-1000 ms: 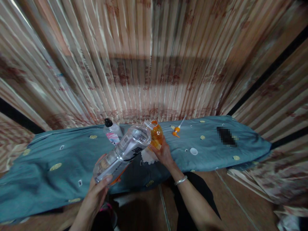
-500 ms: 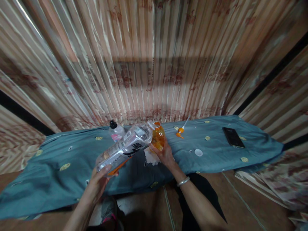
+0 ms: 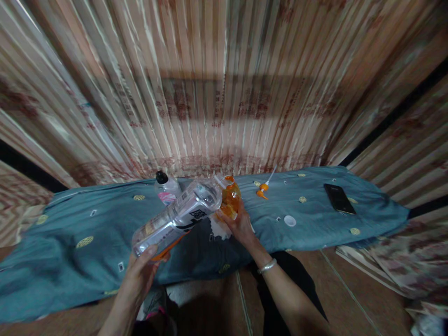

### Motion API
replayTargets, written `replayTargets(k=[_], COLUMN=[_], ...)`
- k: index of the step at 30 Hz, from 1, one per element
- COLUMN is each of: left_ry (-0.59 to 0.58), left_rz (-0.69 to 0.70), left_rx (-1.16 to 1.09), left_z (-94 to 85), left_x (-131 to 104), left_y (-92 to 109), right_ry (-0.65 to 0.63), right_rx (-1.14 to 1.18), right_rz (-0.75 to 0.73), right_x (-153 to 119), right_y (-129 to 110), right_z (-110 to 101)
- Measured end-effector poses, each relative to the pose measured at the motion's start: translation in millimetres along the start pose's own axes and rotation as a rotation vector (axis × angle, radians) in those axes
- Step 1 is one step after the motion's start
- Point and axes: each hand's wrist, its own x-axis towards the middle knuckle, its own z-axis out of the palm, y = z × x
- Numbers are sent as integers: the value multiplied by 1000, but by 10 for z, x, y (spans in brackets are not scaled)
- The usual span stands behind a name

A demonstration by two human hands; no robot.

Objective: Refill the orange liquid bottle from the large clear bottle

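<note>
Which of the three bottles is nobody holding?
The black-capped bottle, on the cloth. The left hand holds the clear bottle; the right hand holds the orange bottle.

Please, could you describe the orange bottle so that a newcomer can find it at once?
Below the patterned curtain, look at the long blue-green cloth. Above its middle, the right hand holds the orange bottle. Unlike the larger clear bottle slanting toward it from the left hand, it is see-through orange.

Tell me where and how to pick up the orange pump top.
Pinch the pump top by its orange head, likely best from above on the near side: it lies on the cloth, its thin white tube pointing toward the curtain.
</note>
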Motion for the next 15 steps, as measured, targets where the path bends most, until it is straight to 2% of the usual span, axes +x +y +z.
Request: replayTargets(k=[8,13,15], left_ry=[-126,-172,-156], left_rz=[60,96,108], left_rx=[29,69,69], left_z=[-15,-21,-5], left_x=[31,27,13], left_y=[60,72,71], right_ry=[62,70,62], right_rx=[-83,-153,-152], right_rz=[-17,-13,-6], right_x=[-19,-66,-90], right_y=[41,54,50], right_z=[-85,-146,-154])
